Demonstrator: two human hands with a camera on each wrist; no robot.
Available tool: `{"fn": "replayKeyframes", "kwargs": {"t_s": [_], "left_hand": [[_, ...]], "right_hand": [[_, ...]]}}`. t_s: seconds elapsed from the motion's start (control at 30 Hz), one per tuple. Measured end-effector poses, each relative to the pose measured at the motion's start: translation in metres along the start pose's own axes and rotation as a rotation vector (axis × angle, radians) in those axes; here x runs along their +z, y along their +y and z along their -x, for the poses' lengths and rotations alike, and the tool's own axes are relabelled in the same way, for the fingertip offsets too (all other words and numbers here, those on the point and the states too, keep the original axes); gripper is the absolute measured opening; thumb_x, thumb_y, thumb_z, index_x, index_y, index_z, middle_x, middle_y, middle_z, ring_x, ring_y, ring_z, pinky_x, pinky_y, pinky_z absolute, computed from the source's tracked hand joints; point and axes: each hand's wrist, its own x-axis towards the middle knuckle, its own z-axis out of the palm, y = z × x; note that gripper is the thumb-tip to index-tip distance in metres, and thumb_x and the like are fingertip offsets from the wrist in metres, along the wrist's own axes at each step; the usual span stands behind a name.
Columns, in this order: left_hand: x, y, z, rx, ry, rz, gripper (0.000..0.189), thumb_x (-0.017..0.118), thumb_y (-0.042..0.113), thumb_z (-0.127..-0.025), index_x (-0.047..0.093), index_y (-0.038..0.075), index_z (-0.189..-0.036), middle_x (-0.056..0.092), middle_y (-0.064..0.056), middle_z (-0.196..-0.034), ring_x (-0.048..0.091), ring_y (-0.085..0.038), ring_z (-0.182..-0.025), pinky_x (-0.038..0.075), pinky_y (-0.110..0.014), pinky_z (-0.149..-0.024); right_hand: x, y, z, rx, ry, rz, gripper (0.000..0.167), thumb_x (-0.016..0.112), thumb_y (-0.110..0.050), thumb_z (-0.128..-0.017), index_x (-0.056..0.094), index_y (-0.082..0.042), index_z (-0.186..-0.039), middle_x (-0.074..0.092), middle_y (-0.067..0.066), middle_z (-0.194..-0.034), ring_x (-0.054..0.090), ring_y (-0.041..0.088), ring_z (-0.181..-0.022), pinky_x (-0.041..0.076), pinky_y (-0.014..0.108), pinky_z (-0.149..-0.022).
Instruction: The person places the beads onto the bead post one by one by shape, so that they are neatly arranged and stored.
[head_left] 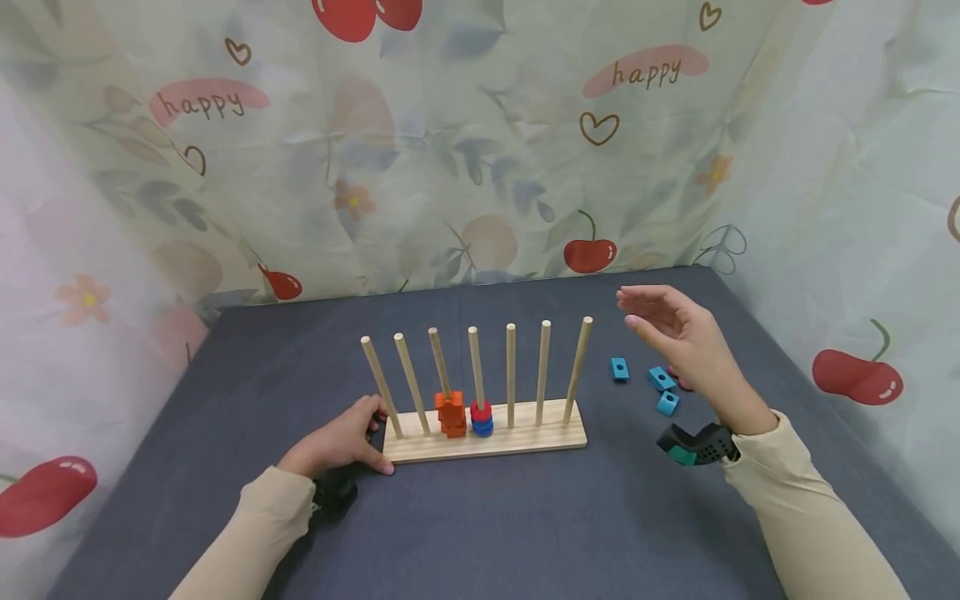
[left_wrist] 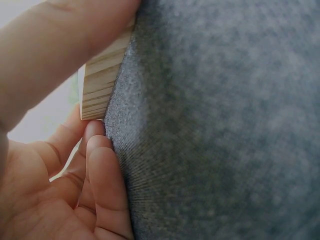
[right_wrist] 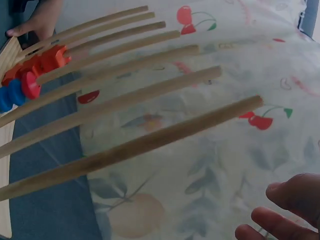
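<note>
My left hand (head_left: 341,437) holds the left end of a wooden peg board (head_left: 525,442), thumb along the front edge and fingers around the end. In the left wrist view the thumb crosses the board's end (left_wrist: 100,90), fingertips against its corner. Several upright pegs stand on the board. One carries stacked orange beads (head_left: 452,417); the peg beside it has a red bead (head_left: 482,411) above blue beads (head_left: 482,428). My right hand (head_left: 686,337) is raised to the right of the board, fingers extended and holding nothing. In the right wrist view its fingertips (right_wrist: 277,225) show beyond the rightmost peg (right_wrist: 150,142).
Blue blocks with holes (head_left: 618,369) lie on the dark tablecloth (head_left: 525,517) right of the board, below the right hand. Pinkish-red pieces (head_left: 682,384) lie there too, partly hidden by that hand. A patterned curtain (head_left: 450,167) encloses the table's back and sides.
</note>
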Motion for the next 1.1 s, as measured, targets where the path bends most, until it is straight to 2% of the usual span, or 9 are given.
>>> {"fn": "replayKeyframes", "kwargs": {"t_s": [0.1,0.2,0.27,0.33,0.5,0.77,0.97,1.1], "left_hand": [[0.000,0.001,0.000,0.002,-0.001,0.002,0.068,0.094,0.019,-0.058,0.048,0.006,-0.108,0.044,-0.010,-0.106,0.044,-0.023,-0.096,0.039,-0.034,-0.081],[0.000,0.001,0.000,0.005,-0.004,0.003,0.068,0.094,0.019,-0.059,0.048,0.005,-0.108,0.043,-0.011,-0.105,0.043,-0.024,-0.095,0.039,-0.034,-0.081],[0.001,0.001,0.001,-0.002,-0.003,0.004,0.068,0.094,0.019,-0.058,0.048,0.006,-0.108,0.043,-0.010,-0.105,0.043,-0.024,-0.096,0.038,-0.034,-0.081],[0.001,0.002,0.001,-0.004,-0.003,0.003,0.069,0.094,0.019,-0.059,0.048,0.005,-0.108,0.043,-0.011,-0.106,0.043,-0.024,-0.096,0.039,-0.034,-0.081],[0.001,0.002,0.001,0.004,-0.001,0.004,0.068,0.094,0.017,-0.059,0.047,0.004,-0.107,0.043,-0.011,-0.105,0.043,-0.024,-0.095,0.038,-0.033,-0.080],[0.000,0.002,0.001,0.003,-0.001,0.011,0.068,0.094,0.017,-0.059,0.047,0.004,-0.107,0.043,-0.011,-0.105,0.043,-0.024,-0.095,0.038,-0.033,-0.080],[0.000,0.001,0.001,-0.007,0.001,0.012,0.069,0.094,0.018,-0.058,0.048,0.005,-0.107,0.044,-0.010,-0.106,0.044,-0.023,-0.097,0.039,-0.034,-0.082],[0.000,0.001,0.001,-0.003,0.000,0.007,0.069,0.094,0.017,-0.058,0.048,0.004,-0.108,0.043,-0.011,-0.106,0.044,-0.024,-0.097,0.039,-0.034,-0.082]], "right_hand": [[0.003,0.017,-0.003,0.079,-0.064,0.063,0.042,0.062,-0.019,-0.095,0.053,-0.009,-0.135,0.058,0.011,-0.132,0.059,0.010,-0.115,0.046,0.016,-0.091],[0.007,0.031,-0.004,0.166,-0.138,0.086,0.050,0.062,-0.028,-0.095,0.048,-0.010,-0.139,0.052,0.014,-0.139,0.054,0.028,-0.124,0.046,0.033,-0.099],[0.010,0.041,-0.005,0.212,-0.174,0.086,0.055,0.062,-0.032,-0.095,0.045,-0.009,-0.142,0.048,0.016,-0.142,0.050,0.034,-0.128,0.041,0.045,-0.103],[0.013,0.051,-0.005,0.249,-0.193,0.091,0.059,0.062,-0.035,-0.094,0.043,-0.009,-0.143,0.046,0.017,-0.144,0.046,0.036,-0.131,0.038,0.049,-0.105],[0.019,0.075,-0.004,0.314,-0.206,0.135,0.062,0.063,-0.038,-0.093,0.042,-0.008,-0.144,0.043,0.018,-0.146,0.042,0.039,-0.134,0.036,0.051,-0.107],[0.029,0.104,-0.001,0.386,-0.266,0.193,0.058,0.063,-0.024,-0.095,0.041,-0.005,-0.145,0.039,0.021,-0.148,0.040,0.042,-0.134,0.037,0.052,-0.105],[0.038,0.119,0.004,0.376,-0.303,0.228,0.056,0.065,-0.020,-0.093,0.044,-0.001,-0.142,0.043,0.026,-0.143,0.047,0.043,-0.128,0.040,0.055,-0.100],[0.042,0.125,0.006,0.350,-0.324,0.292,0.056,0.067,-0.021,-0.092,0.047,-0.001,-0.140,0.047,0.027,-0.139,0.049,0.042,-0.123,0.040,0.057,-0.099]]}}
